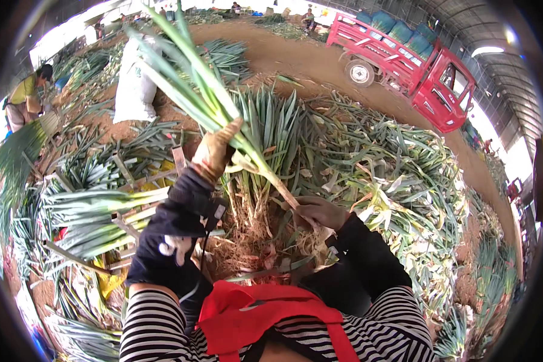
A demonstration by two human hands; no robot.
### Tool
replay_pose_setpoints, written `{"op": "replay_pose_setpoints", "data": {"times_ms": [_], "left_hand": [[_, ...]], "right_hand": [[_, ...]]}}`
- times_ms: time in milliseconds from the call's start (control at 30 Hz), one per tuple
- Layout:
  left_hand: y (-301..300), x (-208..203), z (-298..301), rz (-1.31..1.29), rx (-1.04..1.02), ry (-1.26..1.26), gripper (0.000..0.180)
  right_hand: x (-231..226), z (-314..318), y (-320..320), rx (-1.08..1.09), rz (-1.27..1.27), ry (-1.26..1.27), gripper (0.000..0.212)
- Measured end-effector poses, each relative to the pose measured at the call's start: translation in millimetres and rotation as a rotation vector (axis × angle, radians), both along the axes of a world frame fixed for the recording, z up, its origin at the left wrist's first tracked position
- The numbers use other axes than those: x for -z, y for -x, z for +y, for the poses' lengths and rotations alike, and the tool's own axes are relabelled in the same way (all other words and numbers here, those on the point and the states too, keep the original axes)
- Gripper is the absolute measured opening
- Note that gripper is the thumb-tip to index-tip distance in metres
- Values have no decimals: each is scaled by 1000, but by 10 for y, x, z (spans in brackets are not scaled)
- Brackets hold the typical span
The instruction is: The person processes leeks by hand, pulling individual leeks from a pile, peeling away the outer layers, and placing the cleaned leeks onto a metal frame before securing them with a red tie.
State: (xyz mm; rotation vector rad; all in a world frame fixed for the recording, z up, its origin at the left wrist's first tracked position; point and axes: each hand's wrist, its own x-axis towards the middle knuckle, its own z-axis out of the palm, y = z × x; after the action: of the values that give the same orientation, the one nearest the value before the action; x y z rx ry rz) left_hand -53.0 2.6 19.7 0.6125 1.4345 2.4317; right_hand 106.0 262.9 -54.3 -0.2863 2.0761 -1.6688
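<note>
A long leek (255, 155) slants across in front of me, its green leaves up at the far left and its root end low to the right. Around the upper stalk closes my gloved left hand (216, 148). My right hand (320, 212) grips the lower stalk near the roots; its fingers are partly hidden. Behind the leek stands an upright bunch of untrimmed leeks (268, 127), their brown roots (247, 226) towards me. To the left, cleaned leeks (96, 208) lie across a wooden rack (127, 226).
Stripped leaves (398, 187) form a large heap on the right. A white sack (136, 84) stands at the far left, and a person (27, 99) bends over leeks beyond it. A red truck (404, 60) loaded with green bags is parked at the far right.
</note>
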Motion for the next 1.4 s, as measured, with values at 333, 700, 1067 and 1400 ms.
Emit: {"op": "replay_pose_setpoints", "data": {"times_ms": [333,700,1067,1400], "left_hand": [[-177,637,325,-344,-93,27,28],[124,680,7,-283,-45,147,23],[-53,627,114,-58,-57,-20,30],[517,567,-616,-152,-81,-689,30]], "right_hand": [[-135,-567,517,495,1304,-901,43],[-162,288,884,608,228,551,25],[-158,-528,829,563,-44,1023,15],[-32,55,709,264,486,130,50]]}}
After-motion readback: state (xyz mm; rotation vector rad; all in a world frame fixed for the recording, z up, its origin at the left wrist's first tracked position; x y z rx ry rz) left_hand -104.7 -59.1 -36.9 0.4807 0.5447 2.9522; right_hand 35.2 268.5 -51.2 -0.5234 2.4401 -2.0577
